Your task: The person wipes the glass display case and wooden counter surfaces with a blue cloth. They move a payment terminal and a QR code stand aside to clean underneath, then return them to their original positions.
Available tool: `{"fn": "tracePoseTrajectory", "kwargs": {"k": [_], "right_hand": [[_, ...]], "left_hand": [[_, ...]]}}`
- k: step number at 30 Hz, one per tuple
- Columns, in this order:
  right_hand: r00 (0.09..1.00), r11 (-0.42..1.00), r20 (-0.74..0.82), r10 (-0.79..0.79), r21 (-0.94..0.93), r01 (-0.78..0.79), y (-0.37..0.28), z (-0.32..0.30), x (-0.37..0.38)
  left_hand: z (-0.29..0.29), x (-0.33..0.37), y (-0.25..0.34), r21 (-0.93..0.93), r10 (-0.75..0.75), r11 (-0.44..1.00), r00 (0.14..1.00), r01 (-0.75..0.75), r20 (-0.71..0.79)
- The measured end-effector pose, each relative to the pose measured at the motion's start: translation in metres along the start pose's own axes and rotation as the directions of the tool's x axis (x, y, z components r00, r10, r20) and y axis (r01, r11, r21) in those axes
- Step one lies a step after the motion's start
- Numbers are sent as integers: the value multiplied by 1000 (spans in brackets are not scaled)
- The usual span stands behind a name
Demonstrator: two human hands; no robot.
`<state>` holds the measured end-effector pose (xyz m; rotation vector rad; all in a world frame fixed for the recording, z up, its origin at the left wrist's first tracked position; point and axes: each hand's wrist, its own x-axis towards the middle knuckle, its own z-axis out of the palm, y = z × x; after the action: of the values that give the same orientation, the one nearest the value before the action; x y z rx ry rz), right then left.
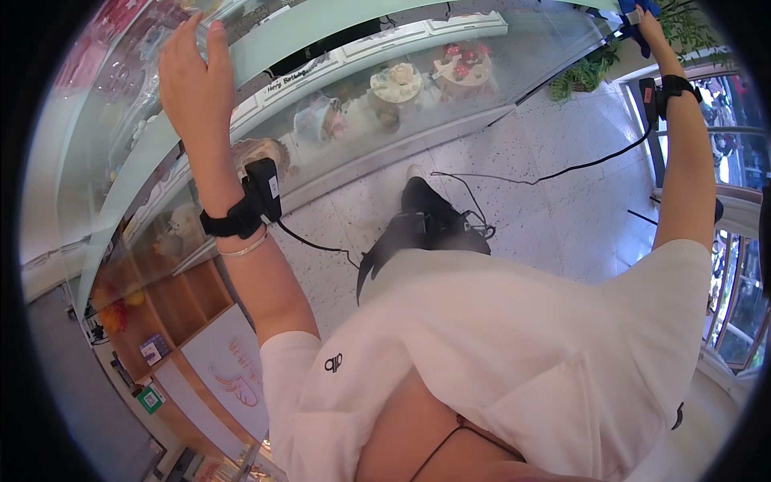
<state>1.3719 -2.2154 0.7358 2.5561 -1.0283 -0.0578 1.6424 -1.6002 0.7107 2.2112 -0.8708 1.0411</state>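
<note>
My left hand [197, 84] reaches up at the upper left, fingers stretched out, at the top of a curved glass display case [265, 52]. It holds nothing; whether the palm presses on the glass I cannot tell. Far out at the upper right, my right hand [652, 34] is closed on a blue cloth [647, 10], by the far end of the case's glass. Behind the front pane stand decorated cakes: one with red balls on top [463, 66], a cream-coloured one [395, 87] and a pale blue one with a figure [320, 119].
Green plants [586, 74] stand by the case's right end, near a window [727, 96]. Black cables [562, 170] run from my wrist devices past my legs over the speckled floor [530, 145]. Wooden shelves [181, 313] stand at the lower left.
</note>
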Motion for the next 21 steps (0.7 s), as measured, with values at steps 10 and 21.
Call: {"fn": "tracePoseTrajectory", "kwargs": {"k": [10, 21], "right_hand": [[960, 632, -240, 142, 769, 99, -8, 79, -52], [859, -111, -276, 431, 929, 354, -98, 19, -145]], "left_hand": [[19, 1, 3, -1, 39, 999, 998, -39, -45], [9, -3, 1, 81, 31, 996, 999, -29, -26]]}}
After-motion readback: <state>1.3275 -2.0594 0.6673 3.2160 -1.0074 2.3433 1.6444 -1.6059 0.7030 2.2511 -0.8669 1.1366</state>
